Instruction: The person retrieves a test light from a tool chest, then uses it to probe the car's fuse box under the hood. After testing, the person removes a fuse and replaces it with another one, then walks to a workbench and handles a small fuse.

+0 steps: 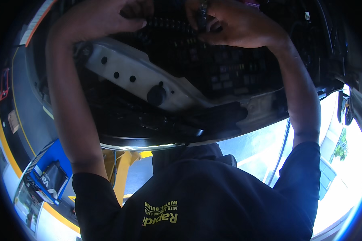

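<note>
Possibly, the black, ribbed, flexible conduit (pixel 171 25) at twelve o'clock is risking a kink, should uneven twisting be bending it sharply. It is looking dark and faintly glossy. The bare right hand (pixel 233 26), at one o'clock, is grasping it; whether the bare left hand (pixel 128 16), at eleven, is pinching it cannot be told.

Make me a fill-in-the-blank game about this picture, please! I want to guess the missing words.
1. A dark ribbed tube runs ____ the left hand and the right hand.
2. The pale metal bar has several small, dark, round ____ in it.
3. The colour of the lettering on the dark shirt is ____.

Missing words: between; holes; yellow.
</note>
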Action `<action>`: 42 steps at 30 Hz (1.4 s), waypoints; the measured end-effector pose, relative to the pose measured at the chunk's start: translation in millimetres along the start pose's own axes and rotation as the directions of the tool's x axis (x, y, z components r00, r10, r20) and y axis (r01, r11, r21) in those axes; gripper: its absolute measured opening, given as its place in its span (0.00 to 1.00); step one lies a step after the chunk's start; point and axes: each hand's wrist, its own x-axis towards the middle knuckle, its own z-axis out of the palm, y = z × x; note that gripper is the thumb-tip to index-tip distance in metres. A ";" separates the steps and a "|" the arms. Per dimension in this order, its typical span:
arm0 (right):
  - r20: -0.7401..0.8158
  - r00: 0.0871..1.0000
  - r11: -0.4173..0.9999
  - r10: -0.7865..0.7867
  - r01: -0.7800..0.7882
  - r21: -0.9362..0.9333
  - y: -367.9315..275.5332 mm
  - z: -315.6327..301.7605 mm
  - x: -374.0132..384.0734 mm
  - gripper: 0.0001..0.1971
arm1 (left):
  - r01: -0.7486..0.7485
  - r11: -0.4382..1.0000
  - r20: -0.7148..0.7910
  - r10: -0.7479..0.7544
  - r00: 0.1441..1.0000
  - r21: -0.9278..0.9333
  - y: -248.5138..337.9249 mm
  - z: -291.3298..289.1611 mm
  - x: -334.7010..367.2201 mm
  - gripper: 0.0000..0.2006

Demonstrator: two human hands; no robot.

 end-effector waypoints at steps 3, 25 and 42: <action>0.011 0.999 0.997 0.035 -0.034 -0.067 2.3 1.3 -1.5 0.13 | -0.046 0.999 -0.006 0.046 0.999 -0.006 8.0 -2.2 -2.2 0.16; -0.073 0.997 0.952 -0.037 0.013 -0.306 12.2 5.6 -8.3 0.14 | -0.008 1.000 0.001 0.008 1.000 -0.008 2.2 2.1 -0.7 0.18; -0.001 1.000 0.997 0.013 -0.013 -0.071 6.0 3.7 -1.5 0.15 | 0.026 0.999 -0.002 -0.025 1.000 0.031 4.0 0.0 -0.2 0.16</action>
